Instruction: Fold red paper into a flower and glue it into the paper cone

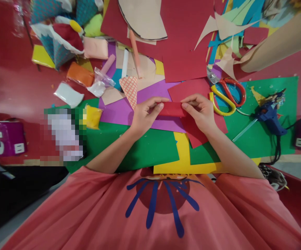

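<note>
A narrow strip of red paper (173, 109) is stretched between my two hands over the purple sheet. My left hand (146, 113) pinches its left end between thumb and fingers. At the other end, my right hand (199, 110) pinches it the same way. Under and around the right hand lies a larger red sheet (218, 125). Scissors (223, 95) with one yellow and one red handle rest just to the right of that hand. A paper cone (129, 88) with an orange lattice pattern lies close to my left hand.
A blue glue gun (271, 116) with a clear stick lies on the green sheet at right. Clay packets, including an orange one (80, 74), are at left. A brown cardboard tube (277, 45) leans in at upper right. Paper scraps (225, 27) crowd the back.
</note>
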Tool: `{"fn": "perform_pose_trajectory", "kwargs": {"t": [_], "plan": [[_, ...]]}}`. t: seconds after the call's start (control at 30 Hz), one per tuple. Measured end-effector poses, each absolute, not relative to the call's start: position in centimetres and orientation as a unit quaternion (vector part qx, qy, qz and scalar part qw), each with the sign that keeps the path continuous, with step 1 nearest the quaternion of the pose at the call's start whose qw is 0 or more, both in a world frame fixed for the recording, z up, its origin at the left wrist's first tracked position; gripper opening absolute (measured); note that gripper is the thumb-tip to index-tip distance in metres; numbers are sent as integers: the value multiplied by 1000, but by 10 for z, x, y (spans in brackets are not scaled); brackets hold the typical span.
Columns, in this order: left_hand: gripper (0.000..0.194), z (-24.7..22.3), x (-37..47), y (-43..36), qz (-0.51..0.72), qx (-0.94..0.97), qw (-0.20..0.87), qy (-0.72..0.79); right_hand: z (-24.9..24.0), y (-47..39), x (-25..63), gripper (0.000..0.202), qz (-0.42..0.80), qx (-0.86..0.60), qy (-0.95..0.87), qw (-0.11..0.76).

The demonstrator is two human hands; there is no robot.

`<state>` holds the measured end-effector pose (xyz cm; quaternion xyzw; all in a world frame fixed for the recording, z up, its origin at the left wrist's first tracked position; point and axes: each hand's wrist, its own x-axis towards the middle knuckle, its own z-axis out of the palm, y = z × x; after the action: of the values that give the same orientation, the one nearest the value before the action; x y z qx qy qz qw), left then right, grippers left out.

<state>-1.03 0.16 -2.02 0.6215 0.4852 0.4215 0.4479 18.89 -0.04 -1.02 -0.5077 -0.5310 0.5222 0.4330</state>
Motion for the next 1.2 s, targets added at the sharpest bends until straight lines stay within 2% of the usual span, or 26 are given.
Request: {"fn": "perform_pose_trajectory", "kwargs": {"t": [0.23, 0.33, 0.5, 0.67, 0.8, 0.9, 1.2], "plan": [[36, -17, -12, 4, 392, 630, 470, 477, -11, 2, 191, 18, 547, -495, -529, 420], [29, -15, -14, 5, 368, 645, 487, 460, -11, 2, 192, 20, 586, -472, -533, 388], [21, -11, -17, 6, 309, 685, 504, 426, -7, 1, 192, 18, 626, -445, -572, 287], [19, -10, -16, 3, 296, 702, 507, 403, -5, -2, 190, 14, 614, -422, -610, 269], [33, -14, -13, 0, 322, 669, 520, 423, -5, -2, 189, 8, 613, -402, -633, 248], [41, -17, -10, 1, 350, 615, 550, 443, -6, -2, 189, 13, 615, -410, -621, 260], [44, -20, -6, 2, 342, 534, 637, 437, -11, -4, 186, 38, 583, -462, -540, 394]]}}
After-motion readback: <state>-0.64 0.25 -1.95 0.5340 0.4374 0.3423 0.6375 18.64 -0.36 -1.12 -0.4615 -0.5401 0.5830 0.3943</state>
